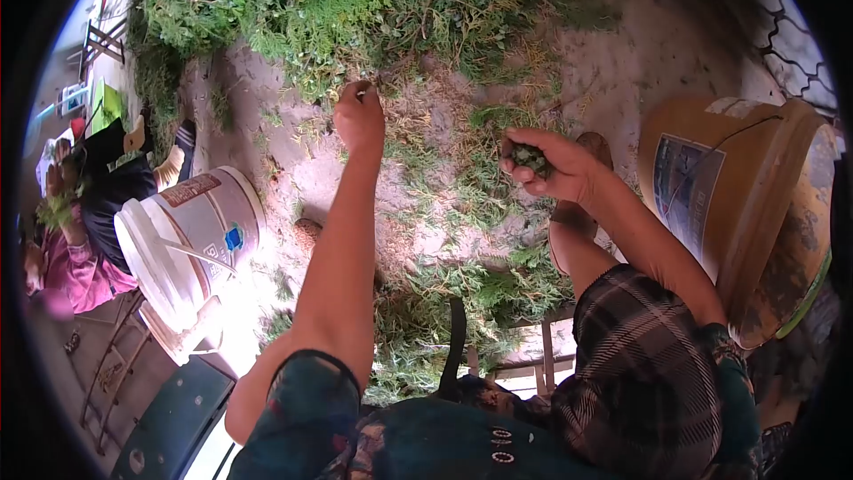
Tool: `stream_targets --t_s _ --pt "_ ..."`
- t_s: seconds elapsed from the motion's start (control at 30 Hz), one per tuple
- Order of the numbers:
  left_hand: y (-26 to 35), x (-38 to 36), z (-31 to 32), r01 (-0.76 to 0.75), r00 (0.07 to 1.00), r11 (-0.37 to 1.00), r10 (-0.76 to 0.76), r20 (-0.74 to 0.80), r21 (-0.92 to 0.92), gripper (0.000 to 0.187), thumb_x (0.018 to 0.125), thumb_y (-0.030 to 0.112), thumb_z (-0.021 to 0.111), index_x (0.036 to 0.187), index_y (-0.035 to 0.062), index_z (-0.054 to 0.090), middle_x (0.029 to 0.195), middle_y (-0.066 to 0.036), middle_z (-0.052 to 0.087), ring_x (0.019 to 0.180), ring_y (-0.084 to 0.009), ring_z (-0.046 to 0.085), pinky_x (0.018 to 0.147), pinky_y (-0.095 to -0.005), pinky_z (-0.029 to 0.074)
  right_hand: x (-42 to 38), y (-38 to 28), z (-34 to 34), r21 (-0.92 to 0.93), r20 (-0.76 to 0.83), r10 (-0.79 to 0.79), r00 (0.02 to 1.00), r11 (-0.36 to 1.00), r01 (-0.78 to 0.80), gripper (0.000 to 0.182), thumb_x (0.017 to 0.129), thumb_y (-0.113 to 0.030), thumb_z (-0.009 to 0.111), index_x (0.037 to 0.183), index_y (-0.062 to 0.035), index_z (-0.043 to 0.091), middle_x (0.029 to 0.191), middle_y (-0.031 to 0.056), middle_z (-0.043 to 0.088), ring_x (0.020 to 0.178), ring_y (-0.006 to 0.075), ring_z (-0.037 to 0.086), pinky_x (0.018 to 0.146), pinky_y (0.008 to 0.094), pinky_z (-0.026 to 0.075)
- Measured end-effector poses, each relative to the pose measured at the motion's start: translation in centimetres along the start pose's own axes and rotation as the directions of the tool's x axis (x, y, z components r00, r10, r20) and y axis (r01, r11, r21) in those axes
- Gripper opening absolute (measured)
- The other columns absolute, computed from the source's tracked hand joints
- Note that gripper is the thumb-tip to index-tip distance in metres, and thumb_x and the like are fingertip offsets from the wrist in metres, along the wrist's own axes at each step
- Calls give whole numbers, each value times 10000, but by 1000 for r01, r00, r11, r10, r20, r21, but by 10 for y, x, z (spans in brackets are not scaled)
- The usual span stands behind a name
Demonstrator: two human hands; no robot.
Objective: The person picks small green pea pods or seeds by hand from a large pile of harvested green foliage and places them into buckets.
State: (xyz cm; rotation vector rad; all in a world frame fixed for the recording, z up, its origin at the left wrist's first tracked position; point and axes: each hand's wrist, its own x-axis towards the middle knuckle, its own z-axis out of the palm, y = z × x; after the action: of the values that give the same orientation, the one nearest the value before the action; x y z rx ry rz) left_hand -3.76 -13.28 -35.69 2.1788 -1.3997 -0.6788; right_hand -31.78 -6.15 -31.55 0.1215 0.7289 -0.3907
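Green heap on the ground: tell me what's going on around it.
A person is working through leafy greenery with bare hands. Their right hand is curled around a small green clump. Their left hand is at the near edge of the green heap, fingers curled in; whether they pinch anything is too small to tell. Loose sprigs litter the ground between a white bucket on the left and a yellow bucket on the right.

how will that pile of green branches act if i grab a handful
The branches would probably flop, since they look thin and feathery. A handful may drag neighbours along, as they lie tangled together. Bits might drop off, judging by the scraps on the ground.
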Motion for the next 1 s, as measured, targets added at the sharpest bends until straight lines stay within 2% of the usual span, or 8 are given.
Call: stream_targets --t_s 0.07,0.23,0.3,0.37,0.6,0.8,0.9,1.0 --pt "-13 17 15 -73 996 956 86 -35 284 221 771 236 639 915 73 672 844 -192 655 766 -317 632 681 -406 492 -3 -4 -6 42 -13 -73 997 996 73 240 905 -267 509 820 -43 531 741 88 553 531 109 483 339 207 340" --pt "-9 13 17 -39 999 954 47 -23 296 267 768 269 646 924 54 667 865 -210 648 785 -339 627 701 -413 489 -12 -4 -16 37 -65 -140 988 989 142 226 897 -263 534 830 -48 523 750 79 555 528 93 485 344 199 345" --pt "-6 -2 10 1 997 995 6 71 -98 256 816 222 611 951 8 648 843 -169 659 712 -263 636 649 -365 498 -12 -1 -19 24 -70 -158 985 987 160 218 891 -261 552 835 -52 521 754 71 557 527 84 483 346 198 347" --pt "30 -39 1 105 965 952 -28 259 -288 242 852 169 578 995 -21 625 823 -115 663 648 -166 621 592 -293 490 -11 4 -18 -148 -37 -179 983 974 171 213 890 -291 571 907 -83 532 786 62 559 536 68 464 371 194 357" --pt "95 -125 7 290 799 768 134 586 -571 143 825 45 602 941 -36 583 787 -45 617 674 -87 569 583 -217 456 -14 7 0 -219 -13 -227 974 951 218 251 864 -270 622 963 -51 552 752 22 549 515 39 445 381 184 337" --pt "100 -113 13 322 761 788 113 639 -524 160 826 80 632 957 -4 593 801 -32 624 637 -83 549 563 -216 441 -13 7 -12 -143 34 -344 939 928 345 282 864 -288 622 954 -44 514 754 30 535 513 41 435 384 190 331" --pt "113 -108 5 476 581 736 149 800 -482 149 829 41 592 969 -11 595 783 -46 628 673 -88 560 603 -234 458 -17 5 -14 -76 24 -347 938 935 348 262 868 -277 615 934 -49 505 753 42 536 514 49 439 384 191 332" --pt "104 -94 11 304 682 894 38 730 -330 140 819 34 591 956 8 607 796 -40 627 680 -83 557 608 -232 459 -23 -2 -18 -48 8 -370 929 928 370 229 877 -260 594 922 -55 502 767 60 544 518 62 450 380 191 335"
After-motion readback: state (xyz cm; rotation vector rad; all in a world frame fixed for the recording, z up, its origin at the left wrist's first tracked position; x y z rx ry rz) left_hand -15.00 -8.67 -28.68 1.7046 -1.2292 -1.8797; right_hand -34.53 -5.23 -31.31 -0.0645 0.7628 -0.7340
